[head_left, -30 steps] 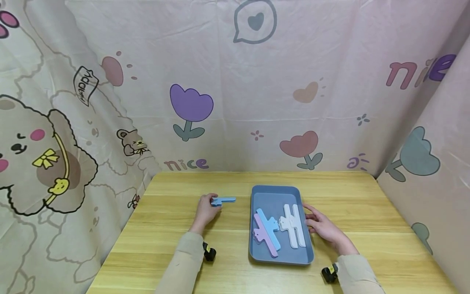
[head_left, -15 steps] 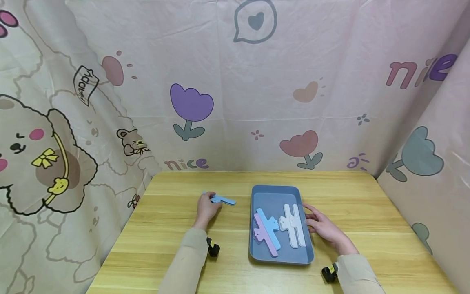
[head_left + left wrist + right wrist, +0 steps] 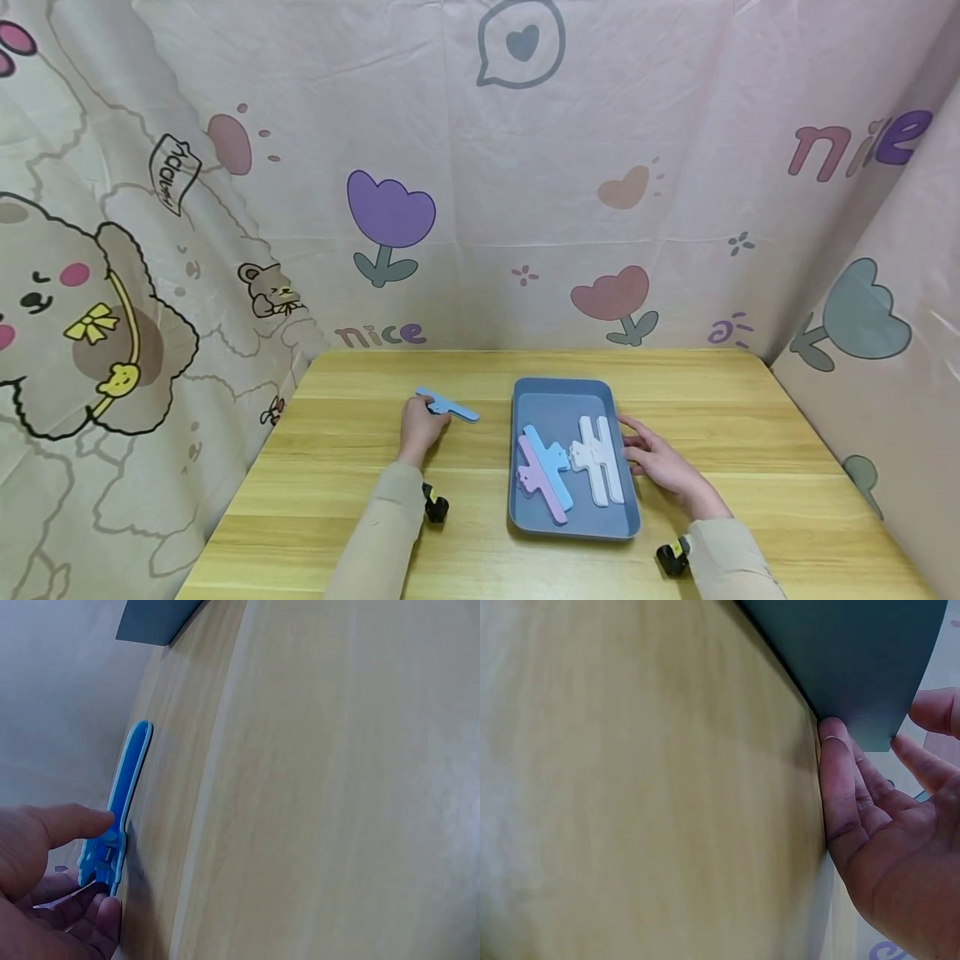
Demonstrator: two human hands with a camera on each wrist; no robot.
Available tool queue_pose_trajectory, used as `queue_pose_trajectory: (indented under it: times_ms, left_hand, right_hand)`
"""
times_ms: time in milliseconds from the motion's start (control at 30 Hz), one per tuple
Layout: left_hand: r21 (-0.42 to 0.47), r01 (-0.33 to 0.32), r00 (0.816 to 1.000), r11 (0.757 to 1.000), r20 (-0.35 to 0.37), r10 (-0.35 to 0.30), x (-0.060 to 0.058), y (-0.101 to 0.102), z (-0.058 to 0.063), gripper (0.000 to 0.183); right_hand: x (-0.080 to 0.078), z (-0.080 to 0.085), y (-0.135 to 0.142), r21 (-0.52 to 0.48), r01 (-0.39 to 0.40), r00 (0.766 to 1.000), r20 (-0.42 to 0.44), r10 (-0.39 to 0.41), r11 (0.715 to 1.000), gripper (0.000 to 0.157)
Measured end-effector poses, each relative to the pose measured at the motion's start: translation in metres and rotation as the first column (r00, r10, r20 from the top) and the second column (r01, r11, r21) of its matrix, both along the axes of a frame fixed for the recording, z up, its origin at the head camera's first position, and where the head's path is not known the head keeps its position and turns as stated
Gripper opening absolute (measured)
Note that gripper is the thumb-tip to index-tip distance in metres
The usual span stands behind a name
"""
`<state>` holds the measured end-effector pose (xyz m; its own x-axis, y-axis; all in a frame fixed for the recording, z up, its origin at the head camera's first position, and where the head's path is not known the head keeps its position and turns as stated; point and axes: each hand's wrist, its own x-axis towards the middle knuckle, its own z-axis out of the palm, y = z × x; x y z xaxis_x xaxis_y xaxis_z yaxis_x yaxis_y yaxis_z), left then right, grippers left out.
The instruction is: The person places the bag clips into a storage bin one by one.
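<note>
A light-blue bag clip (image 3: pixel 453 406) lies slantwise at the far left of the table. My left hand (image 3: pixel 423 428) pinches its handle part, with the fingers on both sides of it in the left wrist view, where the clip's long bar (image 3: pixel 130 769) points away from the hand. To the right stands a blue-grey tray (image 3: pixel 558 395). Inside it a pink clip (image 3: pixel 542 482) lies across a light-blue clip (image 3: pixel 552 467), beside overlapping white clips (image 3: pixel 597 460). My right hand (image 3: pixel 664 463) rests its mostly straight fingers against the tray's right wall, seen closely in the right wrist view.
The wooden table (image 3: pixel 480 567) reaches back to a printed cloth (image 3: pixel 495 167), which also hangs along both sides. Each sleeve cuff carries a small black camera, one by the left wrist (image 3: pixel 435 505) and one by the right (image 3: pixel 672 557).
The light-blue clip in my left hand has turned from nearly level to a slant, its right end now nearer me. That hand shifted slightly left. The right hand and tray stayed put.
</note>
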<state>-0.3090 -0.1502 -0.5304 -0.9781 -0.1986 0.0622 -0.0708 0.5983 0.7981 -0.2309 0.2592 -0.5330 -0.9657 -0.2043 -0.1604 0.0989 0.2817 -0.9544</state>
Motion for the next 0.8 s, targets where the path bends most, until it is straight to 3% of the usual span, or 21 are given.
queue_pose_trajectory:
  times_ms: [367,800]
  left_hand:
    - [0.018,0.025,0.999,1.000,0.044,-0.025,0.0023,-0.0044,0.0026,0.045]
    - [0.050,0.074,0.997,0.996,0.016,-0.075,0.0052,-0.0062,0.0045,0.041]
  right_hand:
    - [0.0010,0.0014,-0.0013,0.002,0.011,1.000,0.013,-0.011,1.000,0.062]
    - [0.0013,0.0012,-0.0006,0.017,0.015,1.000,0.009,-0.015,1.000,0.062]
